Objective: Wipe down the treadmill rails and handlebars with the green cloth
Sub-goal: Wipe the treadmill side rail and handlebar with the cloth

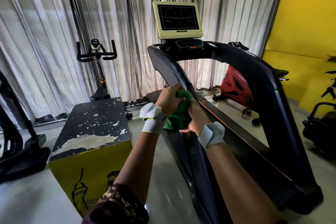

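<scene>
Beside a chipped black-and-yellow wooden box (89, 132), the left hand (168, 99) clenches the bunched green cloth (179, 111) against the dark curved treadmill side rail (174, 71); the right hand (197, 118) grips the cloth's lower part.

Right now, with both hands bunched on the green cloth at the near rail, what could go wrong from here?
1. The green cloth is wadded between the left hand and right hand, so little of it may meet the treadmill rail.
2. The far rail and the console sit across the machine and could get skipped.
3. The box stands close on the left and may crowd footing.
</scene>
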